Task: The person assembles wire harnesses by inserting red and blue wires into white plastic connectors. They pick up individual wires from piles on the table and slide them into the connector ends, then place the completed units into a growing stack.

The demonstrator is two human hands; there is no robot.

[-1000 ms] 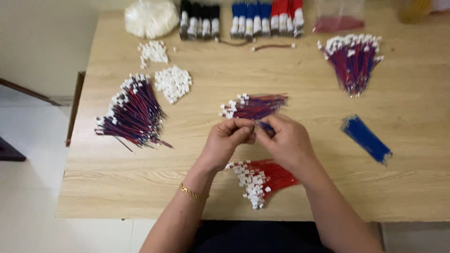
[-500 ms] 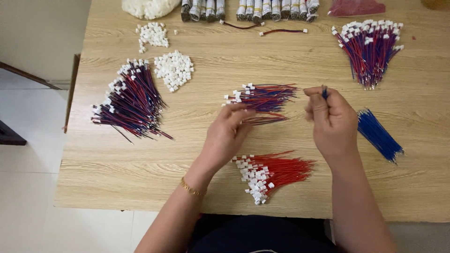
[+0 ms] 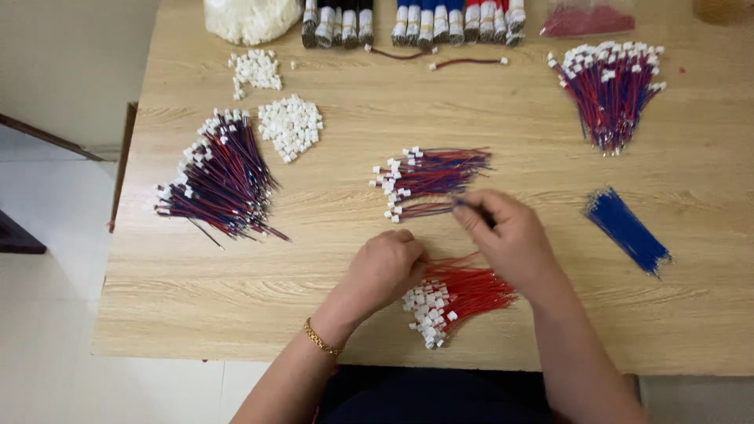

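My left hand [image 3: 385, 271] rests with curled fingers on the top edge of a bundle of red wires with white connectors [image 3: 459, 298] near the table's front; its fingertips pinch at a red wire there. My right hand [image 3: 514, 239] hovers just right of it and pinches a thin blue wire [image 3: 471, 207] between thumb and forefinger. The wire's tip points at a small pile of red-and-blue wires with white connectors [image 3: 432, 174] just beyond both hands.
On the wooden table [image 3: 353, 314] lie a bundle of loose blue wires [image 3: 626, 229] at the right, large red-and-blue bundles at left [image 3: 224, 177] and back right [image 3: 613, 90], two heaps of white connectors [image 3: 290, 126], and tied wire bundles [image 3: 416, 20] along the back edge.
My left hand has dropped from the middle pile to the red bundle. My right hand has come back left from the blue wires, carrying a blue wire.
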